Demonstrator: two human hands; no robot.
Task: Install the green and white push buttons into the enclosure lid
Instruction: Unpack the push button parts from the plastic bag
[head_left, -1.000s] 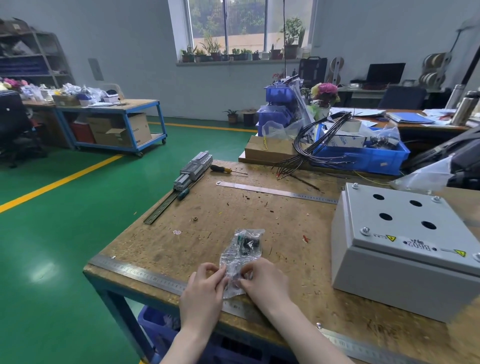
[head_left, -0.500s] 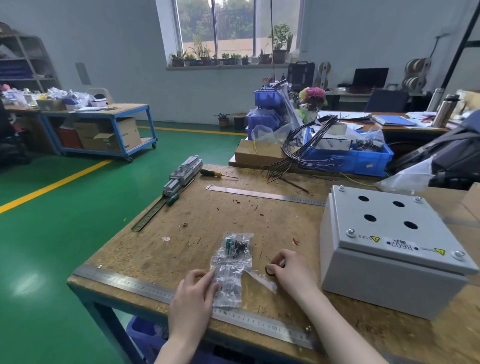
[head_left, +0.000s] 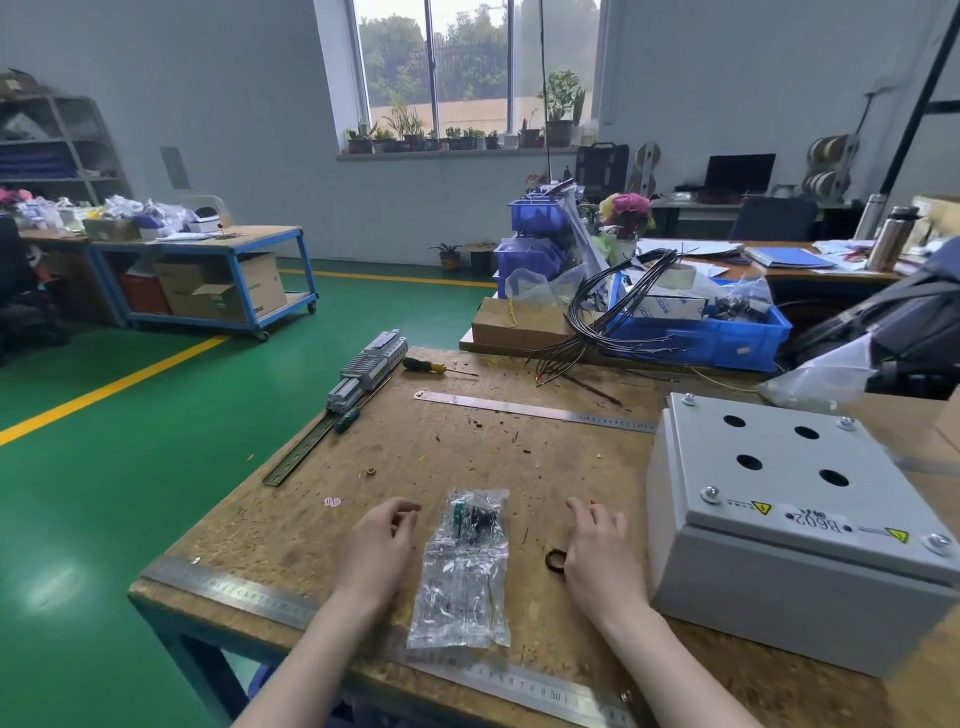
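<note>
A clear plastic bag (head_left: 464, 566) lies on the wooden workbench (head_left: 467, 467) between my hands; a green push button part and dark parts show through it. My left hand (head_left: 377, 540) hovers just left of the bag with loosely curled fingers, holding nothing. My right hand (head_left: 597, 551) rests palm down on the bench to the bag's right, beside a small black ring (head_left: 555, 559). The grey enclosure (head_left: 795, 525) stands at the right, its lid drilled with several round holes, all without buttons.
A steel ruler (head_left: 535, 410) lies mid-bench, another ruler (head_left: 363, 629) runs along the front edge. A DIN rail with terminal blocks (head_left: 358, 379) and a screwdriver (head_left: 431, 367) lie at the far left. Black wires (head_left: 613, 317) and a blue bin (head_left: 701, 332) sit behind.
Both hands let go of the bag, which now lies flat. My right hand moved right and set the black ring on the bench; my left hand lifted off to the bag's left.
</note>
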